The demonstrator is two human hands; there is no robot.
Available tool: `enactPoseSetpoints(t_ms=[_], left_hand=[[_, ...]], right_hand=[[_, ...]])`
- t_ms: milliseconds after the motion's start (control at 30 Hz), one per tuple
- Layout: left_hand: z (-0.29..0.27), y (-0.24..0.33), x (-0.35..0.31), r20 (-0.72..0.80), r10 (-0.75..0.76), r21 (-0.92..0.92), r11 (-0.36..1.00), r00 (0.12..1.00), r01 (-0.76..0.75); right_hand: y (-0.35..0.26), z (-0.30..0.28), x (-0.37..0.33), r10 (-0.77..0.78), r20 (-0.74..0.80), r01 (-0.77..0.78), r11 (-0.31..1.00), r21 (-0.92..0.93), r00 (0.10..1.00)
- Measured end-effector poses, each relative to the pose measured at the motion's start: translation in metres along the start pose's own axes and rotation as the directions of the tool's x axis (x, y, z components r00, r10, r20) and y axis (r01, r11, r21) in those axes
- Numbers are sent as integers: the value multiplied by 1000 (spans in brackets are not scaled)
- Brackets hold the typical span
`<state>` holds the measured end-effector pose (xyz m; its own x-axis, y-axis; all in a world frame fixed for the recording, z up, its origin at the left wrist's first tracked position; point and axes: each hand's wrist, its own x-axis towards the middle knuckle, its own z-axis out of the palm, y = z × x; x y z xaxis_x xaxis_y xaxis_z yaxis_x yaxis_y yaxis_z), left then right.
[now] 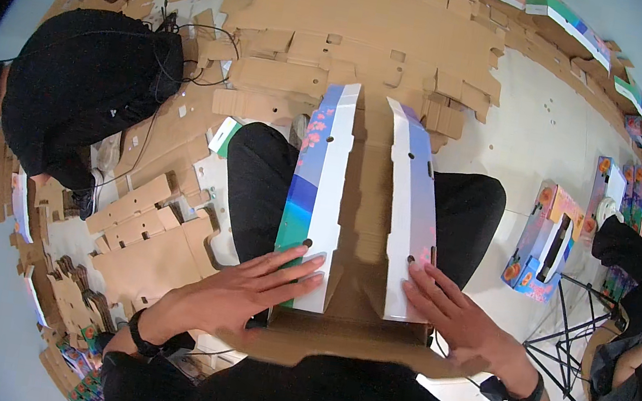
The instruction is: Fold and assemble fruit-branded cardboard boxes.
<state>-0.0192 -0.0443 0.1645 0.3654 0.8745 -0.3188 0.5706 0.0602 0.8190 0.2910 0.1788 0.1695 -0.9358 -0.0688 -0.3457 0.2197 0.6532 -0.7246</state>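
A long cardboard box (366, 207) lies across my lap between my knees, its plain brown inside facing up. Its left side panel (315, 183) and right side panel (415, 190) carry a blue and purple print with pink blossoms and white strips. A brown end flap (352, 350) stands at the near end, close to my body. My left hand (258, 287) grips the near end of the left panel, fingers stretched along it. On the other side my right hand (457, 316) grips the right panel the same way. Both thumbs are partly hidden.
Flattened cardboard sheets (366, 8) cover much of the floor. A person in black (91, 75) bends down at the left near cables. To the right are a printed box with a handle slot (545, 242), a black metal frame (568, 325) and another seated person (635, 347).
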Motion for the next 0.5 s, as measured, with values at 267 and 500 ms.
enactPoseSetpoints(t_ms=[267,500], left_hand=[[23,-37,3,-202,-12,-56,998,979,0],[73,-45,43,-638,-515,-725,653,572,-220]], right_hand=[[21,17,14,119,-320,-30,962,270,940],[30,77,53,748,-465,29,514,857,474]])
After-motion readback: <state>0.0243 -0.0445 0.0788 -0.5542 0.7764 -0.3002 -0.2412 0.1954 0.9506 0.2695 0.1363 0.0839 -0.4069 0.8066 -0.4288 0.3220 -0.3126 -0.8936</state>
